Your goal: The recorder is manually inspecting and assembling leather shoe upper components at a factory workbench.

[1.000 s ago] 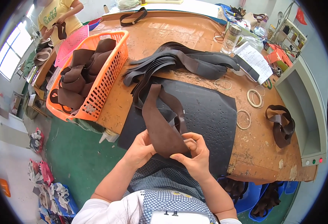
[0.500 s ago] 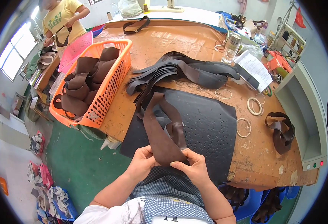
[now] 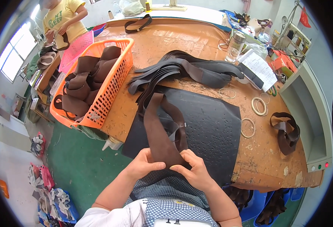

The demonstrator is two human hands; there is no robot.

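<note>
A wide brown leather-like band (image 3: 159, 142), bent into a loop, hangs between my two hands at the near edge of the table. My left hand (image 3: 143, 165) is closed on the lower left of the loop, its thumb lying across the front. With the thumb in front and fingers behind, my right hand (image 3: 193, 169) pinches the loop's lower right edge. The far part of the band rests on a pitted black mat (image 3: 212, 125). Just beyond lies a fanned stack of dark strips (image 3: 162, 72), touching the band's far end.
An orange basket (image 3: 111, 90) of brown bands stands left. Cream rings (image 3: 259, 106), a dark phone (image 3: 251, 75) on paper, a glass bottle (image 3: 235, 47) and another looped band (image 3: 285, 132) lie right, near a grey machine frame (image 3: 310, 117). A co-worker (image 3: 64, 19) stands far left.
My left hand has shifted slightly, and its thumb now reaches further right across the band. The loop has tilted a little. The co-worker's hands and the band they hold have moved.
</note>
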